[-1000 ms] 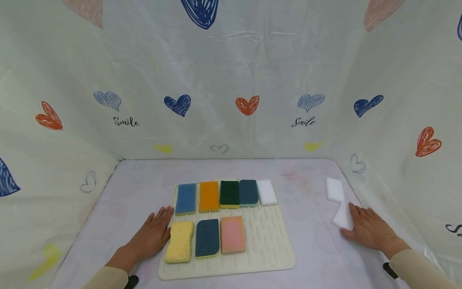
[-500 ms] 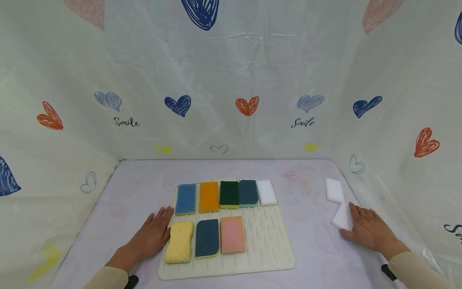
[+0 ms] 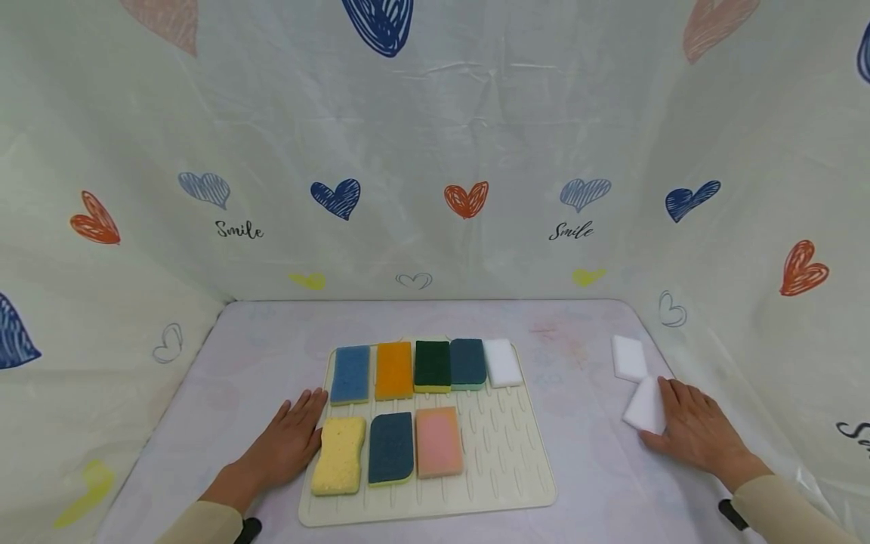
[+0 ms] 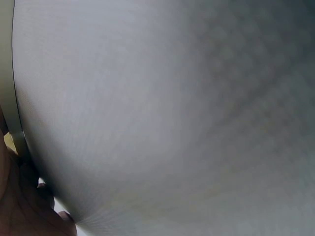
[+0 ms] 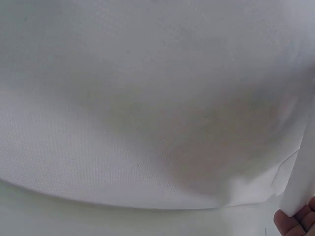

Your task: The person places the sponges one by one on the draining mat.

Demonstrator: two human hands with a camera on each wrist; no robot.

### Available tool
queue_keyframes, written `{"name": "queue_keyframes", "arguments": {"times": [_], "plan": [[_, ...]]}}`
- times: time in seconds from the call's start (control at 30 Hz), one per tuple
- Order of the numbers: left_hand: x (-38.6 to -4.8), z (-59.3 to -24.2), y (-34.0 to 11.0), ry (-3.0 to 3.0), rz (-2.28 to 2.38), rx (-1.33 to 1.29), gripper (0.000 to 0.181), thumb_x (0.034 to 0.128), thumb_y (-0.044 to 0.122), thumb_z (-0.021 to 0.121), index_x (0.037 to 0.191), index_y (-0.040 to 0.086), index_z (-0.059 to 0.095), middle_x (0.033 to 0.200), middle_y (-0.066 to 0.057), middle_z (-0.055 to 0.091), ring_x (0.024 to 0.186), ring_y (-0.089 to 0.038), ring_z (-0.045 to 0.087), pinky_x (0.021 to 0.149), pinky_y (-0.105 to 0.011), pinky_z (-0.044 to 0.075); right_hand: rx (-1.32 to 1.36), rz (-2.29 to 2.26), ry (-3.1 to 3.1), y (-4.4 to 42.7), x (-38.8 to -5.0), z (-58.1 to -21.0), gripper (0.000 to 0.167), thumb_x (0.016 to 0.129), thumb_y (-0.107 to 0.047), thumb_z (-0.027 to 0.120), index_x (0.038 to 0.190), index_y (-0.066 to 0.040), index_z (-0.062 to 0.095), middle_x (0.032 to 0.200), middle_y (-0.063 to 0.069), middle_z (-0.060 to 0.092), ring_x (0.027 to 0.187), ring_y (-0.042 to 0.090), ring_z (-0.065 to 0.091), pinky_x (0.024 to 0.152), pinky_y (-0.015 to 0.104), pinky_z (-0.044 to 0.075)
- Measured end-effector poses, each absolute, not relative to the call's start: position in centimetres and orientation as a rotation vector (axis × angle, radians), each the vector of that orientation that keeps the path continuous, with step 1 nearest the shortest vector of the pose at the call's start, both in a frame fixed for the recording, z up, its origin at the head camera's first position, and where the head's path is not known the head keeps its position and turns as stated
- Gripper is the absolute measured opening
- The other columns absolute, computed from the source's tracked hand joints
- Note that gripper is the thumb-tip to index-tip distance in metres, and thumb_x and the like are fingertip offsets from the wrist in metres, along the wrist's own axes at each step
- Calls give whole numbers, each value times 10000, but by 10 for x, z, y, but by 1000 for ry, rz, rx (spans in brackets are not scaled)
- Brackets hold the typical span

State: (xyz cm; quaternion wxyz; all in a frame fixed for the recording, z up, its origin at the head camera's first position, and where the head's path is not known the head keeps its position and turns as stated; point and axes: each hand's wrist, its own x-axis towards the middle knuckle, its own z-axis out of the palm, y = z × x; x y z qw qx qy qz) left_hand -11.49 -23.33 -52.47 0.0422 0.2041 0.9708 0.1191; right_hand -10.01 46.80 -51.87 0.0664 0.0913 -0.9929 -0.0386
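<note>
My right hand (image 3: 700,423) pinches a white melamine sponge (image 3: 646,406) between thumb and fingers at the right of the table. In the right wrist view, fingertips (image 5: 285,221) touch the end of that white sponge (image 5: 301,172). A second white sponge (image 3: 630,358) lies flat just beyond it. My left hand (image 3: 288,440) rests with extended fingers along the left edge of a cream ridged mat (image 3: 506,446). Close to its thumb is a yellow scalloped sponge (image 3: 338,456); a blue sponge (image 3: 350,375) lies by its fingertips. Only part of the left hand (image 4: 29,206) shows in the left wrist view.
The mat's back row also bears an orange sponge (image 3: 394,370), a dark green one, a teal one and a white sponge (image 3: 501,363). In front lie a dark blue sponge (image 3: 390,448) and a pink sponge (image 3: 439,443). A heart-printed curtain (image 3: 408,249) surrounds the table.
The white sponge in my right hand has tilted, its far end rising slightly, and the right fingers have shifted up a little. The left hand and mat sponges stay put.
</note>
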Motion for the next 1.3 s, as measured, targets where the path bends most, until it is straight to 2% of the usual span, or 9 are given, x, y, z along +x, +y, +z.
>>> {"name": "queue_keyframes", "arguments": {"times": [0.27, 0.43, 0.57, 1.03, 1.3], "plan": [[-115, -524, -232, 2967, 351, 622, 624, 1099, 237, 561, 1613, -52, 358, 1646, -256, 407, 1532, -477, 363, 1211, -682, 301, 387, -128, -2834, 458, -105, -515, 1025, 686, -493, 914, 1358, 121, 442, 1240, 331, 567, 1075, 472, 552, 829, 625, 496], [-115, -524, -232, 2974, 345, 626, 620, 1096, 234, 567, 1607, -54, 369, 1639, -257, 417, 1526, -478, 374, 1205, -683, 310, 485, -159, -2758, 446, -110, -511, 1020, 640, -459, 935, 1336, 105, 447, 1201, 303, 575, 1038, 447, 566, 799, 595, 512], [-115, -524, -232, 2973, 345, 630, 620, 1095, 232, 566, 1608, -54, 367, 1640, -256, 417, 1528, -478, 372, 1205, -684, 309, 542, -139, -2717, 432, -115, -508, 1029, 631, -461, 930, 1345, 101, 446, 1211, 299, 574, 1071, 456, 564, 833, 601, 506], [-116, -527, -234, 2958, 352, 624, 628, 1106, 245, 547, 1626, -40, 338, 1662, -247, 385, 1545, -468, 344, 1218, -681, 291, 709, -168, -2714, 373, -126, -497, 1032, 707, -510, 880, 1418, 110, 460, 1323, 271, 582, 1238, 429, 550, 1011, 594, 499], [-115, -524, -233, 2952, 350, 609, 635, 1105, 248, 554, 1628, -39, 335, 1666, -243, 381, 1546, -470, 341, 1219, -684, 287, 805, -191, -2711, 343, -127, -494, 999, 736, -523, 840, 1437, 90, 478, 1365, 242, 581, 1261, 399, 554, 1026, 556, 500]]}}
